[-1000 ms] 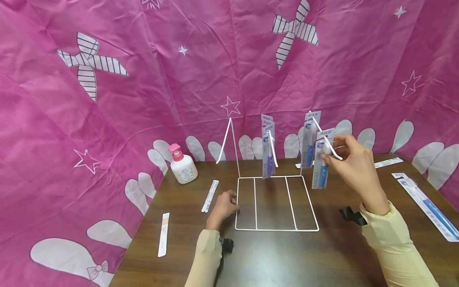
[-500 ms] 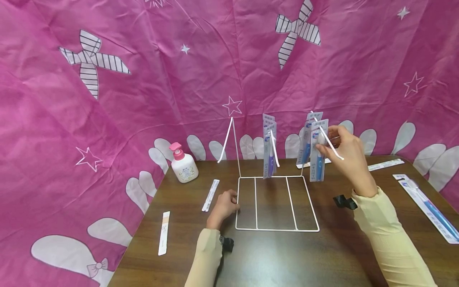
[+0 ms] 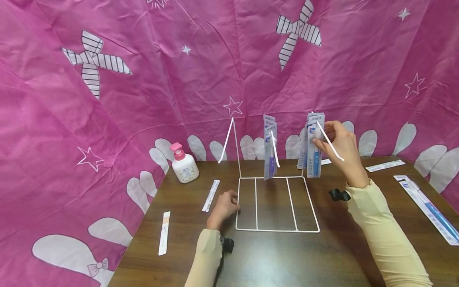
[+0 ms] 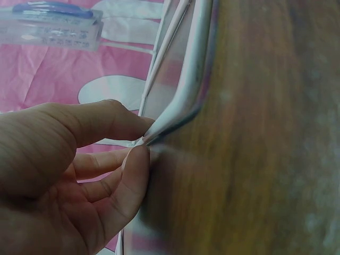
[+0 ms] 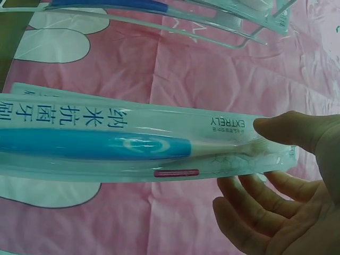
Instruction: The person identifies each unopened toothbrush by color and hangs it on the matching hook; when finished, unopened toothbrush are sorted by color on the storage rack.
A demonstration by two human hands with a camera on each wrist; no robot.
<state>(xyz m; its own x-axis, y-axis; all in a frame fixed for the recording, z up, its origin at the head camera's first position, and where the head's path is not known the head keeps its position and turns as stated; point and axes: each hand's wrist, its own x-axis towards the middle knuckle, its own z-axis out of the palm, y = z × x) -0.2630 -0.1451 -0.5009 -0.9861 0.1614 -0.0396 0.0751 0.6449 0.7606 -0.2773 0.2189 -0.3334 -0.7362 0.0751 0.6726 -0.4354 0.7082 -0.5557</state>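
My right hand [image 3: 340, 147] pinches a packaged blue toothbrush [image 3: 314, 161] near its top, with the thumb on the front of the pack in the right wrist view. This pack hangs on the right hook of a white wire rack [image 3: 277, 230], close in front of another hanging toothbrush pack [image 3: 303, 153]. Several packaged purple toothbrushes [image 3: 269, 159] hang on the middle hook, while the left hook [image 3: 225, 141] carries nothing. With thumb and fingers, my left hand [image 3: 225, 205] grips the rack's left base bar [image 4: 186, 90].
A white pump bottle [image 3: 185, 167] with a pink top stands at the back left. Narrow white strips [image 3: 164, 233] lie on the brown table [image 3: 272, 259]. Another packaged toothbrush [image 3: 428, 209] lies at the right. A pink printed curtain [image 3: 201, 79] hangs behind.
My right hand has slid the blue toothbrush pack back along the right hook, leftward in view, up to the pack behind it. My left hand stays on the rack.
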